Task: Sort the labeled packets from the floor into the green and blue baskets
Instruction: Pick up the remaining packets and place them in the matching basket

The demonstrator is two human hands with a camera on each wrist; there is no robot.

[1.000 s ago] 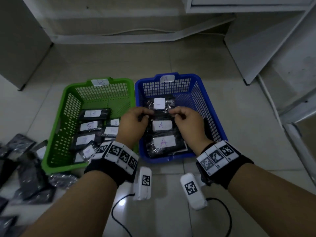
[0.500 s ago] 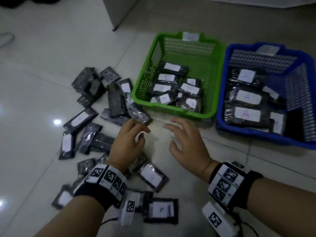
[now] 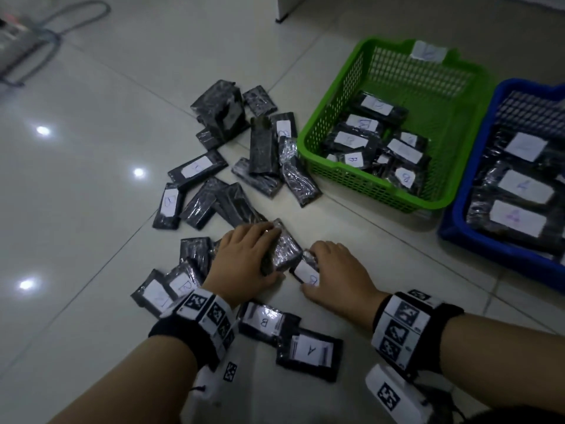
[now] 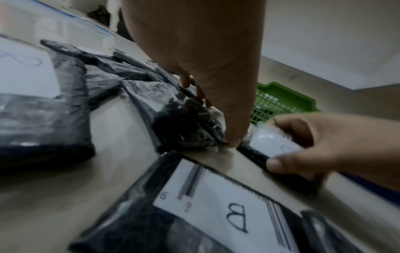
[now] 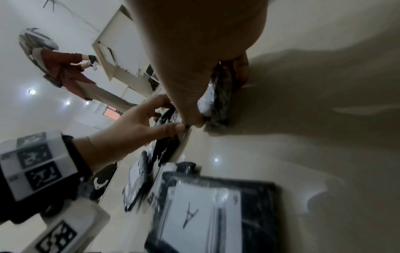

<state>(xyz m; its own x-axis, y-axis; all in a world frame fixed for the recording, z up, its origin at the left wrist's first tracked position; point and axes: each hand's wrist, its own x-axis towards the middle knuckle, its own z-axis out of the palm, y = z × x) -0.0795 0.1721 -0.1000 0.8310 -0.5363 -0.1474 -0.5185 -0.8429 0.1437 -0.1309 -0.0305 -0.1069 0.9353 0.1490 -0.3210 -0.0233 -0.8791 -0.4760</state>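
Crouching low over a glossy pale tiled floor (image 3: 91, 209), and both hands are down in the scatter of black packets. Ceiling lights bounce off the tiles as bright dots. The left hand (image 3: 244, 258) has fingers and thumb wrapped round a crinkly unlabeled-side packet (image 3: 284, 252), one edge tipped up off the floor. Just beside it, the right hand (image 3: 336, 270) pinches a small packet with a white label (image 3: 305, 272), thumb on the near edge and fingers curled over the far one; the letter on it is too blurred to call. The two thumbs almost touch in the right wrist view.

Nearer the body lie a packet marked B (image 3: 266, 322) and a packet marked A (image 3: 310, 351), flat on the tiles. The rest of the loose packets (image 3: 232, 166) sprawl ahead and to the left. The green basket (image 3: 333, 108) sits far right with labeled packets inside, the blue basket (image 3: 452, 228) right beside it, also part filled. A white cabinet foot (image 3: 282, 16) stands beyond; a grey hose (image 3: 76, 22) loops at the far left. Another person (image 5: 65, 71) stands in the background.
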